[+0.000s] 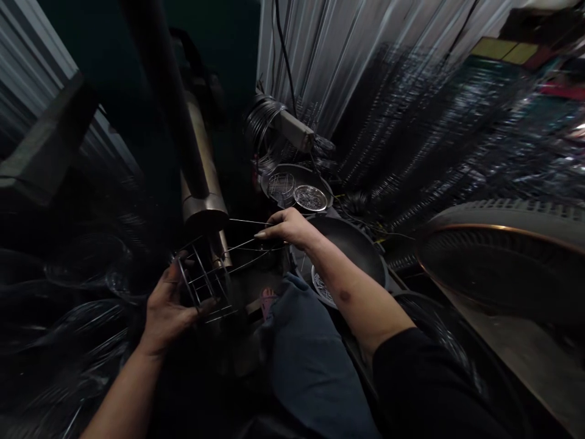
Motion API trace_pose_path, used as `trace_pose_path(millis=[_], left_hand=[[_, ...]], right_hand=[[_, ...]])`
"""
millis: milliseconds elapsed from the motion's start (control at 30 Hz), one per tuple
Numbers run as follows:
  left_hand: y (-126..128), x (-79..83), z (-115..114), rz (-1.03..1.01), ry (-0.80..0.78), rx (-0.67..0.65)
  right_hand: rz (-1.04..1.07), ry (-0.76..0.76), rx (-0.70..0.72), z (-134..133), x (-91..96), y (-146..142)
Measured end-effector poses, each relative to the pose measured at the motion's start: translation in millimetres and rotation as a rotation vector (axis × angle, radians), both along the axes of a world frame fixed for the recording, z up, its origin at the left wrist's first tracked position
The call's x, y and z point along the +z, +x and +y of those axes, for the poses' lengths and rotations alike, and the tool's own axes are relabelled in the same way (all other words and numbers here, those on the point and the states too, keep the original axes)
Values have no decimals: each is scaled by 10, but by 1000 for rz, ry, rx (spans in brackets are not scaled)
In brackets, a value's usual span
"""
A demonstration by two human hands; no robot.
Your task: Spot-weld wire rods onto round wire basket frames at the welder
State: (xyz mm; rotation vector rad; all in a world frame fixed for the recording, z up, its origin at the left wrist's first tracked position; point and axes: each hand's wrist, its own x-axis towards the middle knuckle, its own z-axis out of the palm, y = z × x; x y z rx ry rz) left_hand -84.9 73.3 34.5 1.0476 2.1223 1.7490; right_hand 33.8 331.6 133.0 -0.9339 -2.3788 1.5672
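Observation:
My left hand grips a small wire frame of crossed metal rods by its left side. It holds the frame low, beside the lower rod-shaped metal part of a machine. Above the frame hangs the machine's thick metal cylinder. My right hand reaches across from the right with thumb and fingers pinched on a thin metal wire. That wire's left end points toward the lower part. Whether it touches the frame is too dark to tell.
Two dark round pans stand to the right, with small dishes of short wire pieces in them. Behind lies a coil of wire. A large round fan-like guard is at far right. Corrugated metal sheeting rises at the back.

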Motion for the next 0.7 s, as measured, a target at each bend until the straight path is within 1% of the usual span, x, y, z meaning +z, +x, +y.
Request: trace_pose_path(millis=[100, 233, 300, 400, 467, 533, 600, 667, 700], left_hand=[[-18, -42, -18, -77, 51, -43], [-46, -94, -16, -48, 73, -50], [-49, -87, -10, -50, 72, -48], [-34, -33, -12, -48, 44, -45], [-13, 11, -27, -51, 27, -38], [11, 45, -47, -89, 37, -29], [33, 63, -66, -138, 55, -18], [49, 72, -77, -168, 75, -6], [54, 75, -77, -177, 80, 0]], right_hand=[[20, -45, -9, -3, -10, 3], [63, -50, -13, -1, -25, 7], [68, -28, -11, -4, -39, 2], [76, 5, -12, -21, -65, -6], [132, 65, -29, -25, -75, 23], [214, 156, -91, -7, -61, 118], [265, 261, -204, 28, -11, 296], [250, 370, -302, 56, 76, 525], [229, 412, -326, 57, 125, 635]])
